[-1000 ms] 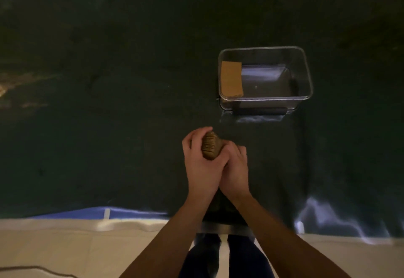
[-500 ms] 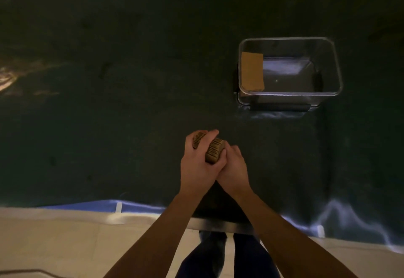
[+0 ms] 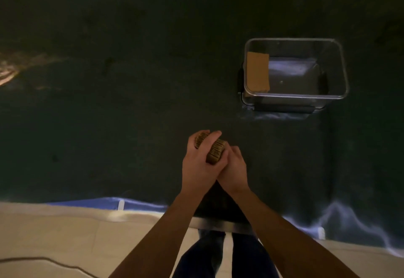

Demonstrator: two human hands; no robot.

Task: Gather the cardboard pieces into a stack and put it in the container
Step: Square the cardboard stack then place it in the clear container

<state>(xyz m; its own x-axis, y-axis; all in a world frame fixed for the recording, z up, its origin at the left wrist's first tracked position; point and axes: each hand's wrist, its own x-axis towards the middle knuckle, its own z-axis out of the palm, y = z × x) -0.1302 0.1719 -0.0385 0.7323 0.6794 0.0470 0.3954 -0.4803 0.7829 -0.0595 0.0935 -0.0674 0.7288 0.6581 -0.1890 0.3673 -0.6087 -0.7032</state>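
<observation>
A stack of brown cardboard pieces [image 3: 215, 152] stands on edge between my hands, its ribbed edges facing up. My left hand [image 3: 200, 164] wraps over the stack from the left, fingers curled across its top. My right hand [image 3: 235, 169] presses against it from the right, partly under the left fingers. Both sit over the dark green table cover, near the front middle. The clear plastic container [image 3: 295, 97] stands further back to the right, with one cardboard piece [image 3: 257, 71] leaning inside at its left end.
The dark green cloth [image 3: 109, 113] covers the whole table. Its front edge [image 3: 140, 206] runs just below my hands, with pale floor beyond. A cable [image 3: 43, 260] lies on the floor at lower left. My legs show under the table edge.
The stack has turned a little in my hands, showing more of its ribbed edge. The view shifted, so the container appears further right. My hands stay together on the stack.
</observation>
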